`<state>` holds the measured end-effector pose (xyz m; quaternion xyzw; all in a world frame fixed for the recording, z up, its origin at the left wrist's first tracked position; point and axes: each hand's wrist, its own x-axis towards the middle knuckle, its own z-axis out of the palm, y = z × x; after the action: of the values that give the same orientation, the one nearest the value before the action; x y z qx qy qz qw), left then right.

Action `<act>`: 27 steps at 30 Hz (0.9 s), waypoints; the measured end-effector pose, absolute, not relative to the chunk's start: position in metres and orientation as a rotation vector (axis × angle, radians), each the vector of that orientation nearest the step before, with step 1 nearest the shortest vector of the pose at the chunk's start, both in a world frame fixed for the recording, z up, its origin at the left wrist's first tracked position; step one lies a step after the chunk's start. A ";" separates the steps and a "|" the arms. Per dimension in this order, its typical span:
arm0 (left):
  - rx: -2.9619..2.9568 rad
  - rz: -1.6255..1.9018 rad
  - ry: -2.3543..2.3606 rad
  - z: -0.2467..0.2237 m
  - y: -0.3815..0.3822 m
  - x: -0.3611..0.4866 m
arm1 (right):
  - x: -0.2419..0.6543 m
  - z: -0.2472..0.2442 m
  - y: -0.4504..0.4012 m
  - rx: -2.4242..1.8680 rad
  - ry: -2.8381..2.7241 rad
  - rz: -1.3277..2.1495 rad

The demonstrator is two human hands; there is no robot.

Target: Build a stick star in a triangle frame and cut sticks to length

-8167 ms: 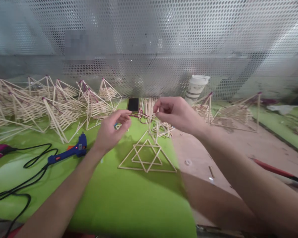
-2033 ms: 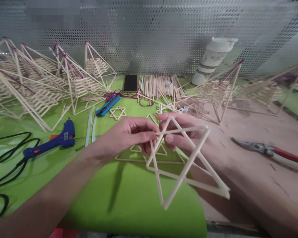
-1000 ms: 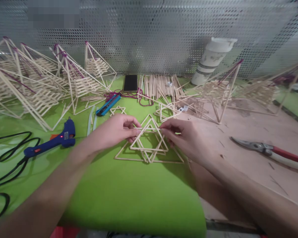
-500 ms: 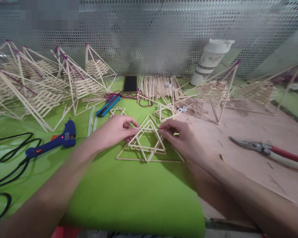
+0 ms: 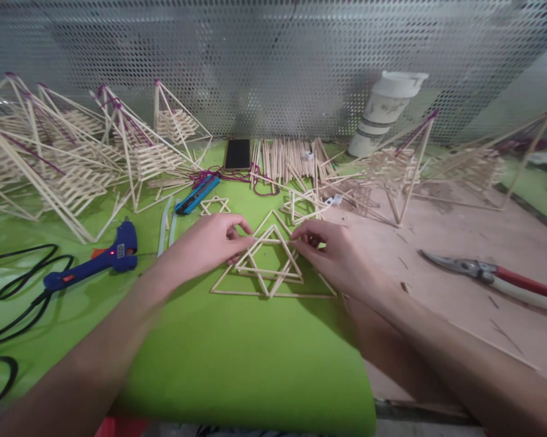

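Note:
A six-pointed star of thin wooden sticks (image 5: 273, 275) is between my hands, over a larger stick triangle (image 5: 237, 294) on the green surface. My left hand (image 5: 216, 240) pinches the star's upper left corner between thumb and fingers. At the upper right corner, my right hand (image 5: 334, 246) has its thumb and forefinger closed on the sticks. Both sets of fingertips partly hide those corners. Just behind my left hand lies a smaller stick star (image 5: 215, 205). Another stick frame (image 5: 307, 206) rests beyond my right hand.
A blue glue gun (image 5: 95, 261) with a black cord lies left, near a blue utility knife (image 5: 197, 194). Red-handled pruning shears (image 5: 487, 271) lie right. Behind are a phone (image 5: 237, 155), loose sticks (image 5: 286, 161), a white cup (image 5: 385, 112) and several pyramid frames (image 5: 136, 145).
The star's far side has come down a little towards the larger triangle. Both hands keep their pinch in nearly the same place. The whole view has shifted slightly.

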<state>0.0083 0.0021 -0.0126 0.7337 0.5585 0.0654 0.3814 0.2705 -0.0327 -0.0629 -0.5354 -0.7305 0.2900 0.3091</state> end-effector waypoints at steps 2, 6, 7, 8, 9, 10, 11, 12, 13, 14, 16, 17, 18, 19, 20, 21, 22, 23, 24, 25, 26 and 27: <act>1.880 0.166 1.425 -0.013 0.002 0.008 | 0.271 -0.065 -0.032 -1.403 -1.921 0.772; 1.866 0.167 1.406 -0.015 0.002 0.008 | 0.271 -0.067 -0.032 -1.405 -1.914 0.799; 1.863 0.161 1.407 -0.014 0.002 0.009 | 0.271 -0.067 -0.032 -1.413 -1.913 0.796; 1.861 0.155 1.410 -0.014 0.002 0.009 | 0.271 -0.067 -0.032 -1.419 -1.909 0.796; 1.860 0.153 1.413 -0.014 0.002 0.010 | 0.271 -0.067 -0.033 -1.421 -1.905 0.801; 1.860 0.154 1.415 -0.013 0.002 0.010 | 0.271 -0.067 -0.033 -1.421 -1.902 0.806; 1.860 0.156 1.416 -0.012 0.002 0.011 | 0.271 -0.067 -0.033 -1.423 -1.901 0.808; 1.859 0.158 1.416 -0.012 0.002 0.012 | 0.271 -0.067 -0.033 -1.426 -1.900 0.808; 1.858 0.157 1.415 -0.012 0.001 0.012 | 0.271 -0.066 -0.033 -1.428 -1.902 0.809; 1.858 0.154 1.414 -0.012 0.001 0.012 | 0.271 -0.066 -0.033 -1.433 -1.904 0.808; 1.859 0.144 1.413 -0.012 0.001 0.013 | 0.270 -0.064 -0.033 -1.445 -1.910 0.803; 1.860 0.141 1.413 -0.012 0.001 0.013 | 0.270 -0.062 -0.033 -1.451 -1.914 0.801; 1.860 0.140 1.416 -0.012 0.001 0.013 | 0.270 -0.060 -0.034 -1.457 -1.920 0.802; 1.856 0.139 1.420 -0.012 0.001 0.013 | 0.269 -0.058 -0.034 -1.467 -1.924 0.804; 1.850 0.137 1.424 -0.012 0.000 0.013 | 0.269 -0.056 -0.035 -1.476 -1.924 0.810; 1.843 0.133 1.427 -0.012 0.000 0.014 | 0.268 -0.054 -0.036 -1.485 -1.923 0.818; 1.838 0.130 1.431 -0.012 0.000 0.014 | 0.268 -0.052 -0.037 -1.492 -1.919 0.828; 1.835 0.131 1.431 -0.011 0.000 0.015 | 0.267 -0.050 -0.037 -1.499 -1.915 0.840; 1.835 0.138 1.427 -0.011 -0.001 0.015 | 0.267 -0.049 -0.038 -1.504 -1.908 0.849; 1.839 0.148 1.421 -0.010 -0.001 0.015 | 0.266 -0.048 -0.038 -1.508 -1.903 0.857; 1.846 0.161 1.417 -0.009 -0.001 0.015 | 0.266 -0.048 -0.038 -1.512 -1.899 0.862; 1.853 0.176 1.412 -0.008 -0.002 0.015 | 0.266 -0.048 -0.038 -1.518 -1.895 0.863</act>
<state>0.0154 -0.0019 -0.0082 0.7297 0.5561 0.0694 0.3918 0.2660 -0.0381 -0.0475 -0.5658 -0.7062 0.3217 0.2787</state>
